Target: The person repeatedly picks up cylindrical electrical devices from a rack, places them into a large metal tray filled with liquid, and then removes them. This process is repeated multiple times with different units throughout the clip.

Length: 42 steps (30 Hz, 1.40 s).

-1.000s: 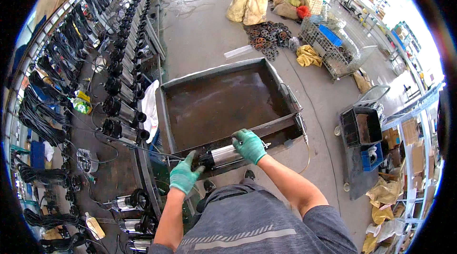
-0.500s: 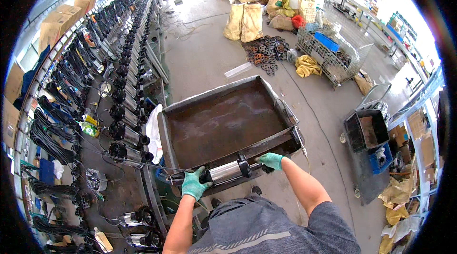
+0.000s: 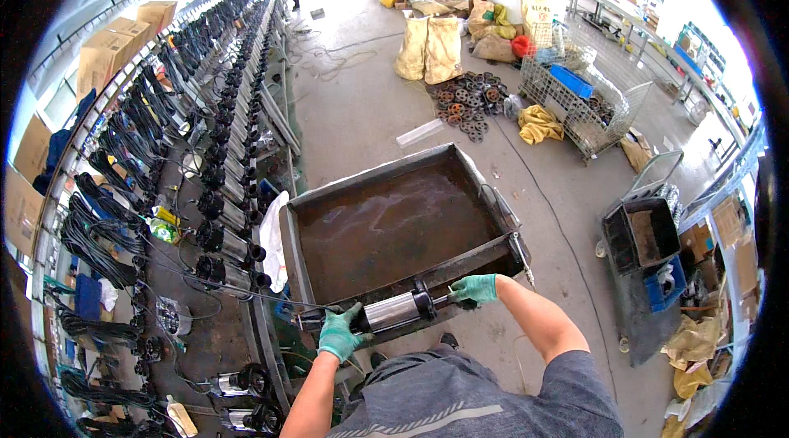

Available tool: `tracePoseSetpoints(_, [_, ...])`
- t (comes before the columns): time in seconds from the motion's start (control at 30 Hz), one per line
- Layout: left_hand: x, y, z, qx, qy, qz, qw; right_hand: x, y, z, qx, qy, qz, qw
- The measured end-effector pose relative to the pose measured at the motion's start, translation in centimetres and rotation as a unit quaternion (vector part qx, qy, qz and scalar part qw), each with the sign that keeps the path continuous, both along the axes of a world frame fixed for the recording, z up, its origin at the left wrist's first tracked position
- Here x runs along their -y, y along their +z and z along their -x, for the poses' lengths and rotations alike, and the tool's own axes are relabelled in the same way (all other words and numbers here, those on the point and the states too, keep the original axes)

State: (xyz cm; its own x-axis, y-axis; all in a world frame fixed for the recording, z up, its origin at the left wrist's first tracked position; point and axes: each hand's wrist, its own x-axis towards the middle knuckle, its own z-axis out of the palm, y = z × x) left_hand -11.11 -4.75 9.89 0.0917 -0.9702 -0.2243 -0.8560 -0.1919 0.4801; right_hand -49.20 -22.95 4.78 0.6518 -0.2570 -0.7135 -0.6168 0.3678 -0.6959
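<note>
A pump motor [image 3: 390, 311] with a silver cylindrical body and black ends lies across the near rim of a metal trough [image 3: 325, 294]. My left hand [image 3: 339, 333], in a green glove, is closed around its black left end. A dark cable [image 3: 271, 297] runs from near that end toward the bench on the left. A short metal shaft [image 3: 441, 301] sticks out of the motor's right end. My gloved right hand [image 3: 475, 290] is closed at the shaft's outer end, above something black; what its fingers grip is hidden.
Dark, wet-looking liquid covers the trough's floor. Along the left, a long bench carries rows of similar motors [image 3: 222, 237] and coiled black cables [image 3: 99, 232]. Black wheels [image 3: 470, 101] lie beyond the trough, near a wire cage cart [image 3: 567, 101]. A trolley with crates [image 3: 641, 232] stands right.
The whole view has shifted slightly, with the trough lower in the picture. My right hand's fingers look more curled at the shaft end. My left hand stays on the motor.
</note>
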Motion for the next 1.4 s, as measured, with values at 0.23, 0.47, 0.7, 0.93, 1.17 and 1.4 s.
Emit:
tracePoseSetpoints(0.23, [0.0,-0.6,0.0,-0.002,-0.007,0.02,1.0,-2.4,-0.2,-1.6,-0.174,0.234,0.54,0.79])
tracePoseSetpoints(0.47, [0.5,0.9,1.1,-0.004,0.018,-0.024,1.0,-1.3,-0.4,-1.3,-0.177,0.095,0.232,0.952])
tracePoseSetpoints(0.7, [-0.1,-0.7,0.2,-0.011,0.001,0.004,1.0,-2.0,-2.0,0.2,0.007,-0.195,-0.026,0.98])
tracePoseSetpoints(0.93, [0.1,0.7,1.0,0.005,0.025,-0.041,0.999,-3.1,-1.4,0.7,0.195,-0.28,-0.165,0.925])
tracePoseSetpoints(1.17, [0.0,0.8,0.8,0.0,0.006,0.001,1.0,-1.4,-0.7,0.6,0.182,-0.211,-0.144,0.95])
tracePoseSetpoints(1.4, [0.4,0.9,1.2,-0.011,0.013,-0.023,1.0,-0.8,1.3,-1.9,-0.166,0.214,0.29,0.918])
